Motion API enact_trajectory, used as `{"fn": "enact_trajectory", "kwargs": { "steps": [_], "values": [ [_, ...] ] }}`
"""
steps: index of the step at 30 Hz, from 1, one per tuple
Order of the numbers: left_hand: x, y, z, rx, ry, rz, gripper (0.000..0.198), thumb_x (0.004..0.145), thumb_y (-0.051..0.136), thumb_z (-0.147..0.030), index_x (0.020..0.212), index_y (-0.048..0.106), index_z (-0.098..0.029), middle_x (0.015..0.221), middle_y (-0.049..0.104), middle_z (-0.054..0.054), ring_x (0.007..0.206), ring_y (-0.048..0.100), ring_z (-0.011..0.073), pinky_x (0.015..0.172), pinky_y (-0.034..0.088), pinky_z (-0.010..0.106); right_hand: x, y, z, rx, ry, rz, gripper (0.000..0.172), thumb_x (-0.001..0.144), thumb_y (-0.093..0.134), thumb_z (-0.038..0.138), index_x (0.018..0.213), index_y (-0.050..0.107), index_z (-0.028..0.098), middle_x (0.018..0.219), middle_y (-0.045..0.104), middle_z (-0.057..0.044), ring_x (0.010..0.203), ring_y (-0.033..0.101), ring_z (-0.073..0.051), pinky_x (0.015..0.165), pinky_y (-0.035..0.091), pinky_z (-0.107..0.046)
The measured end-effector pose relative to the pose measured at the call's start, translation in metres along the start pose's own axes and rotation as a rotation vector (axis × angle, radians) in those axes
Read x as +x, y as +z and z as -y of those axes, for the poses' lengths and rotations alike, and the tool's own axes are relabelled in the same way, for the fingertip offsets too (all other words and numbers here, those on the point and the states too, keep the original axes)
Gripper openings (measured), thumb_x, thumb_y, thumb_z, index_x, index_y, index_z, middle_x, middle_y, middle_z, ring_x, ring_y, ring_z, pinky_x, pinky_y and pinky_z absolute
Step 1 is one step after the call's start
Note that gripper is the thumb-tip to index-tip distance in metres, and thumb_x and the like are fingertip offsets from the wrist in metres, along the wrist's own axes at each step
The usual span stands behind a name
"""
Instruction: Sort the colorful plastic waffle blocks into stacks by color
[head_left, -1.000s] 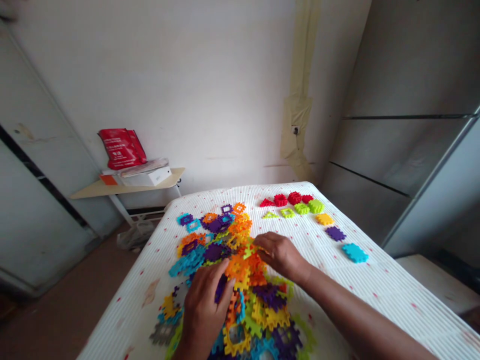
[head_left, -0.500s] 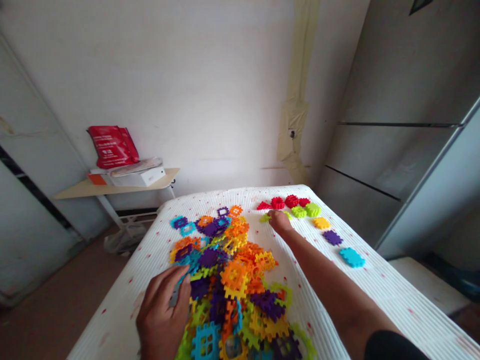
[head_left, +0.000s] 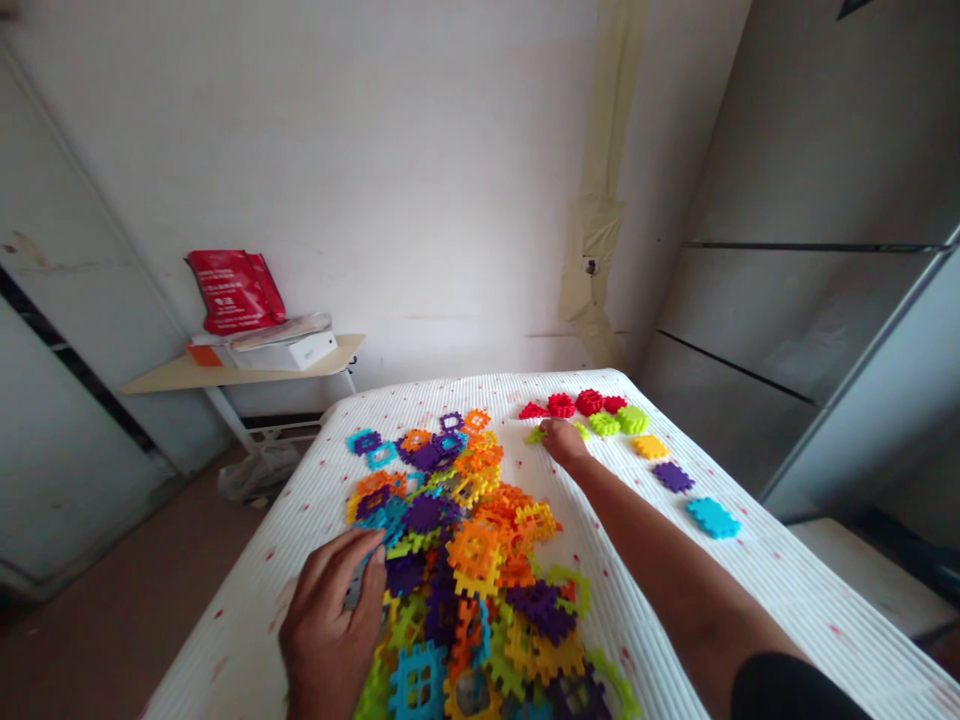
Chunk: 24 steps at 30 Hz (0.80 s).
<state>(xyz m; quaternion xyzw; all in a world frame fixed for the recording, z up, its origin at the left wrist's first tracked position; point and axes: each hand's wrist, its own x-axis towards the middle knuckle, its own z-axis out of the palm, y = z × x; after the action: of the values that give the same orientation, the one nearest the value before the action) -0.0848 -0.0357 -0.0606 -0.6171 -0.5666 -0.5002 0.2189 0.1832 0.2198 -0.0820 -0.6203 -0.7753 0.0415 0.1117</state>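
- White ribbed cover with little red specks (head_left: 795,590) takes up the whole near part of the view, and everything is laid out on it.
- Closest in, the left hand (head_left: 334,620) lies palm down at the left edge of the big heap of interlocking plastic tiles in orange, purple, blue, yellow and green (head_left: 465,560). Its fingers are loose and slightly spread, and the tips rest on a grey tile. A second ago it sat further right, on top of the heap.
- Right hand (head_left: 562,440) is the big change. A second ago it was digging into the middle of the heap. Half a second ago it had already reached out to the far side, and it's in pretty much the same spot now.
- Its fingers are bunched and pointing down, right against a small lime-green plastic triangle piece (head_left: 534,436). I honestly can't tell if it's pinching that piece or only touching it.
- Just past that hand there's a row of red plastic tiles (head_left: 574,405) and a lime-green cluster of tiles (head_left: 619,422).
- Trailing back along the right side are a single yellow tile (head_left: 649,446), a purple tile (head_left: 673,476) and a blue tile (head_left: 712,517), each apart from the others. None of these has moved.
- Further back on the left, a beige shelf (head_left: 240,372) holds a white box (head_left: 289,352) and a red bag (head_left: 234,290) against the pale wall (head_left: 450,200).
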Motion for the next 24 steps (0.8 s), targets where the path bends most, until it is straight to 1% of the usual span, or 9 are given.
{"fn": "enact_trajectory", "kwargs": {
  "steps": [6, 8, 10, 12, 15, 18, 20, 22, 24],
  "values": [
    [-0.002, 0.001, 0.003, -0.014, -0.021, 0.02, 0.013, 0.083, 0.057, -0.019, 0.093, 0.065, -0.02, 0.094, 0.065, 0.004, 0.086, 0.062, 0.0154, 0.084, 0.047, 0.028, -0.003, 0.0, 0.001, 0.008, -0.024, -0.007, 0.031, 0.085, 0.041, 0.01, 0.101, 0.067, 0.012, 0.102, 0.067, -0.015, 0.094, 0.063, -0.022, 0.079, 0.043, -0.029],
    [-0.002, 0.0, 0.004, -0.018, -0.035, 0.022, 0.013, 0.083, 0.057, -0.019, 0.093, 0.065, -0.02, 0.094, 0.065, 0.004, 0.087, 0.062, 0.0154, 0.084, 0.047, 0.028, -0.006, -0.003, 0.004, 0.021, -0.033, -0.023, 0.032, 0.083, 0.042, 0.008, 0.101, 0.067, 0.011, 0.104, 0.067, -0.016, 0.095, 0.062, -0.023, 0.08, 0.044, -0.029],
    [-0.003, 0.001, 0.004, -0.028, -0.049, 0.019, 0.013, 0.083, 0.057, -0.019, 0.093, 0.065, -0.021, 0.094, 0.065, 0.004, 0.087, 0.062, 0.0152, 0.084, 0.047, 0.028, -0.007, -0.008, 0.01, 0.044, -0.053, -0.045, 0.034, 0.081, 0.042, 0.006, 0.105, 0.066, 0.012, 0.111, 0.065, -0.016, 0.098, 0.062, -0.022, 0.082, 0.044, -0.03],
    [-0.003, 0.002, 0.006, -0.048, -0.071, 0.018, 0.013, 0.083, 0.057, -0.019, 0.093, 0.065, -0.021, 0.094, 0.064, 0.003, 0.087, 0.062, 0.015, 0.084, 0.048, 0.027, -0.007, -0.012, 0.021, 0.082, -0.09, -0.062, 0.037, 0.081, 0.043, 0.007, 0.109, 0.065, 0.013, 0.117, 0.063, -0.014, 0.101, 0.061, -0.021, 0.085, 0.044, -0.029],
    [-0.004, 0.003, 0.009, -0.069, -0.114, 0.017, 0.013, 0.084, 0.056, -0.02, 0.092, 0.065, -0.021, 0.093, 0.065, 0.003, 0.087, 0.062, 0.015, 0.084, 0.048, 0.028, -0.004, -0.016, 0.045, 0.161, -0.175, -0.047, 0.035, 0.083, 0.045, 0.011, 0.109, 0.067, 0.017, 0.112, 0.067, -0.009, 0.1, 0.062, -0.02, 0.087, 0.044, -0.028],
    [-0.006, 0.003, 0.014, -0.064, -0.162, 0.009, 0.012, 0.084, 0.056, -0.022, 0.091, 0.066, -0.021, 0.092, 0.065, 0.003, 0.087, 0.062, 0.0154, 0.084, 0.049, 0.029, -0.002, -0.016, 0.072, 0.255, -0.269, 0.01, 0.032, 0.083, 0.047, 0.012, 0.106, 0.069, 0.022, 0.108, 0.07, -0.003, 0.097, 0.064, -0.016, 0.087, 0.045, -0.024],
    [-0.007, 0.003, 0.018, -0.058, -0.197, 0.006, 0.012, 0.084, 0.056, -0.024, 0.09, 0.066, -0.021, 0.091, 0.066, 0.003, 0.086, 0.062, 0.0158, 0.083, 0.049, 0.029, -0.004, -0.013, 0.086, 0.314, -0.324, 0.059, 0.03, 0.083, 0.05, 0.014, 0.105, 0.069, 0.023, 0.109, 0.07, -0.002, 0.097, 0.064, -0.015, 0.085, 0.046, -0.022],
    [-0.008, 0.003, 0.023, -0.059, -0.236, 0.004, 0.012, 0.083, 0.056, -0.025, 0.088, 0.066, -0.02, 0.091, 0.066, 0.004, 0.086, 0.062, 0.0163, 0.084, 0.049, 0.03, -0.008, -0.01, 0.095, 0.364, -0.368, 0.113, 0.025, 0.084, 0.052, 0.017, 0.102, 0.07, 0.022, 0.104, 0.071, -0.003, 0.093, 0.065, -0.015, 0.082, 0.047, -0.022],
    [-0.008, 0.003, 0.027, -0.069, -0.278, 0.003, 0.013, 0.083, 0.056, -0.027, 0.088, 0.066, -0.02, 0.091, 0.066, 0.004, 0.086, 0.062, 0.0165, 0.084, 0.049, 0.03, -0.014, -0.008, 0.1, 0.411, -0.4, 0.169, 0.021, 0.084, 0.054, 0.021, 0.098, 0.07, 0.02, 0.096, 0.072, -0.003, 0.086, 0.066, -0.015, 0.077, 0.048, -0.023]
  ]
}}
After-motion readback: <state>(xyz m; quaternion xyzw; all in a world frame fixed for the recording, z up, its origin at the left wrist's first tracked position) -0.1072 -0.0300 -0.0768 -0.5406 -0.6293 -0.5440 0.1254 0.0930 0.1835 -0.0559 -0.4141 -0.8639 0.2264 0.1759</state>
